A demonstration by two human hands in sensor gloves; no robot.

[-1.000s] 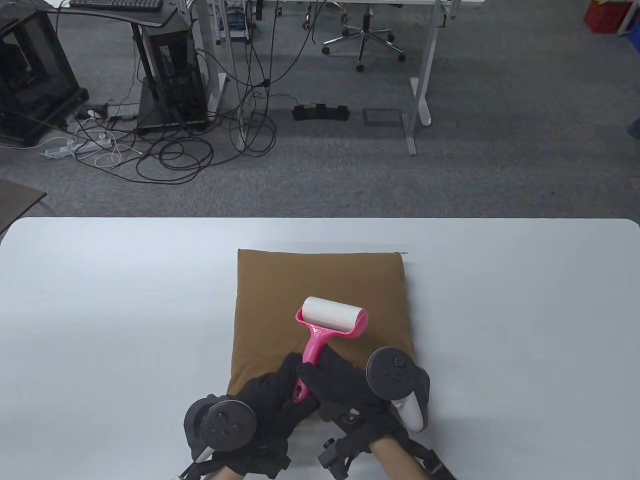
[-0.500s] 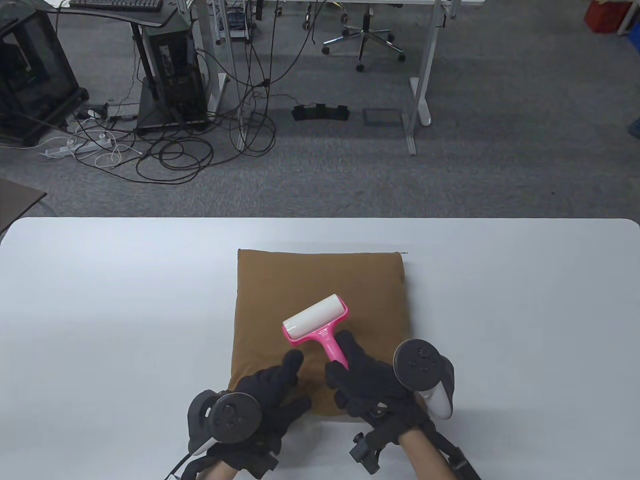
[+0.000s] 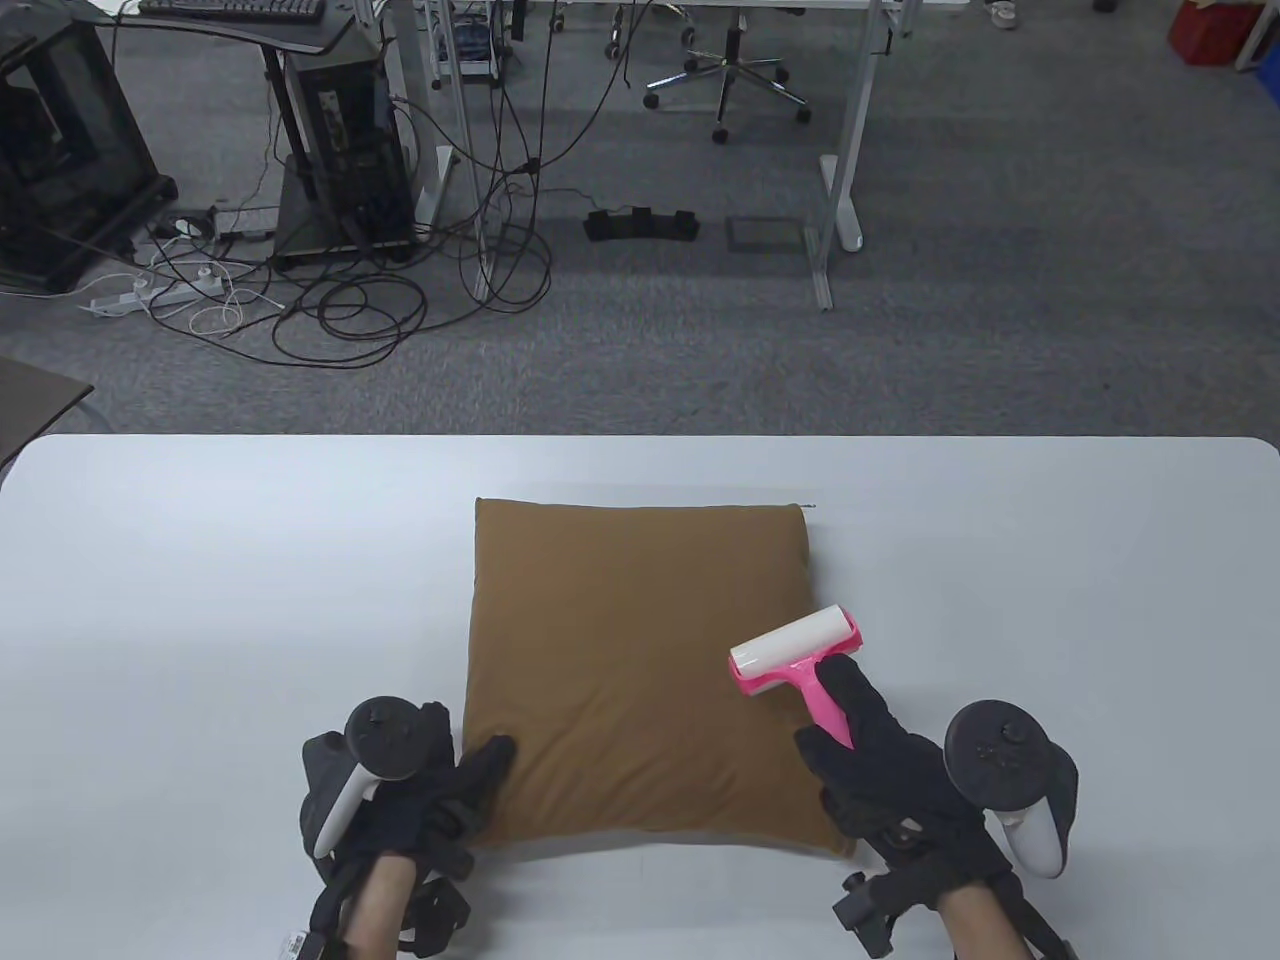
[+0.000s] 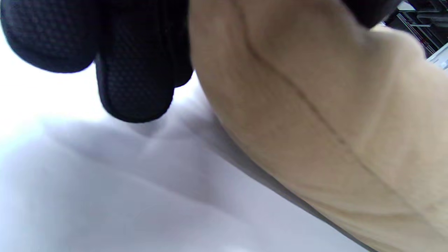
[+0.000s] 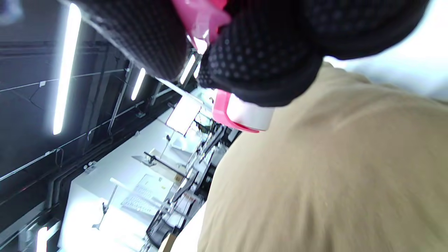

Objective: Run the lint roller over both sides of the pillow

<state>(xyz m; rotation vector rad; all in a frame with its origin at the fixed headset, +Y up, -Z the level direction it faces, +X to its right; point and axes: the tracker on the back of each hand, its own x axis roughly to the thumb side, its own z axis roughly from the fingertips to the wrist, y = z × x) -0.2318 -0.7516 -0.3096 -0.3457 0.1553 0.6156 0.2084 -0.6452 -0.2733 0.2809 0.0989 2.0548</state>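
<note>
A brown pillow [image 3: 640, 660] lies flat on the white table [image 3: 200, 600]. My right hand [image 3: 835, 715] grips the pink handle of the lint roller [image 3: 797, 652]. Its white roll sits at the pillow's right edge. In the right wrist view, the roller [image 5: 245, 115] shows below my fingers [image 5: 266, 63], over the pillow [image 5: 332, 175]. My left hand [image 3: 480, 775] holds the pillow's near left corner, thumb on top. In the left wrist view, my fingers [image 4: 133, 70] curl at the pillow's [image 4: 315, 105] edge, just above the table.
The table's far edge [image 3: 640, 437] lies beyond the pillow. Past it are carpet, desk legs [image 3: 840, 180], cables [image 3: 340, 310] and an office chair [image 3: 725, 80].
My right hand has carried the roller from the pillow's middle to its right edge. My left hand has left the roller handle and moved to the pillow's near left corner.
</note>
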